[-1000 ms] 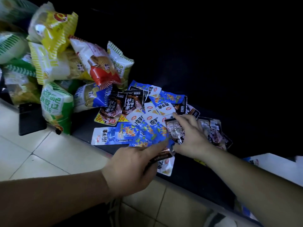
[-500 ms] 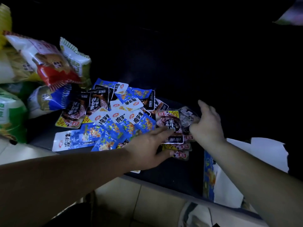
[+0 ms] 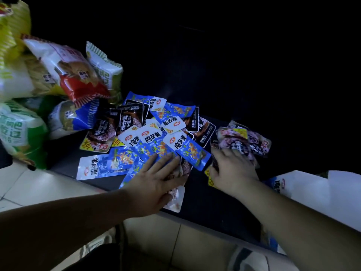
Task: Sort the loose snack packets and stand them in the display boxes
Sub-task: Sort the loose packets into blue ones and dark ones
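A heap of small snack packets lies on a dark shelf: blue-and-white packets [image 3: 156, 145] in the middle, black packets [image 3: 121, 122] behind them, dark purplish packets [image 3: 240, 141] on the right. My left hand [image 3: 156, 180] lies flat, fingers spread, on the near edge of the blue packets and a dark packet under it. My right hand [image 3: 232, 169] grips a small stack of the purplish packets at the heap's right end. A white-and-blue display box [image 3: 312, 190] stands at the right, its inside hidden.
Large puffed snack bags [image 3: 74, 75] in yellow, green, red and blue are piled at the left. The shelf's front edge [image 3: 195, 216] runs diagonally, with pale floor tiles [image 3: 39, 184] below it. The shelf's back is dark.
My right hand has come back from the far right onto the purplish packets and closed on them. My left hand has slid forward onto the blue packets. The view shifted slightly.
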`<state>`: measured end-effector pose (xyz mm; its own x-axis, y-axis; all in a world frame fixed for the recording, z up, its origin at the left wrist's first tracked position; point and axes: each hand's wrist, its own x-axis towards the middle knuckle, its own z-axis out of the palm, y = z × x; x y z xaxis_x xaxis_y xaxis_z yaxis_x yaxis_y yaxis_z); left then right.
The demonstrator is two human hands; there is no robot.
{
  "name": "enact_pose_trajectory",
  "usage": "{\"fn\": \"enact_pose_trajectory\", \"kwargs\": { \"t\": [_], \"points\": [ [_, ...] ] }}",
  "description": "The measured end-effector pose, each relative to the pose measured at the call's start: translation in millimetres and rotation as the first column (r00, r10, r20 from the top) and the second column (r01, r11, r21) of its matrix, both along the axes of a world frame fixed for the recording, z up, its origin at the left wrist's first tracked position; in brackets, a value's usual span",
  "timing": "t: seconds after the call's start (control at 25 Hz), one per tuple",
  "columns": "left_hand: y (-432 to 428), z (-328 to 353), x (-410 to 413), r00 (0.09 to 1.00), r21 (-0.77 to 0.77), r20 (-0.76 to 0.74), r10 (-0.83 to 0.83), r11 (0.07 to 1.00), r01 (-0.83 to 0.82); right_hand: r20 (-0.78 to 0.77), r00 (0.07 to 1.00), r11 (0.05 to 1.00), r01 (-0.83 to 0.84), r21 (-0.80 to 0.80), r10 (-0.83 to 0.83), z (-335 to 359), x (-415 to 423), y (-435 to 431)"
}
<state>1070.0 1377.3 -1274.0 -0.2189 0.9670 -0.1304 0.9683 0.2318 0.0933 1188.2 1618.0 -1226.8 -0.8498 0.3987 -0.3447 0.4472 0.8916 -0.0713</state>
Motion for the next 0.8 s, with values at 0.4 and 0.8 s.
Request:
{"fn": "enact_pose_trajectory", "kwargs": {
  "t": [0.4,0.8],
  "points": [
    [-31.7,7.2,-29.7,0.969,-0.040,0.075,0.235,0.972,-0.233,-0.075,0.997,0.945,0.005,-0.326,-0.031,-8.9,-24.2,-70.2],
    [-38.0,2.6,-33.7,0.944,-0.008,0.226,0.239,0.970,-0.244,-0.005,0.711,0.481,0.470,-0.740,-0.703,-27.8,-61.9,-91.0]
  ]
}}
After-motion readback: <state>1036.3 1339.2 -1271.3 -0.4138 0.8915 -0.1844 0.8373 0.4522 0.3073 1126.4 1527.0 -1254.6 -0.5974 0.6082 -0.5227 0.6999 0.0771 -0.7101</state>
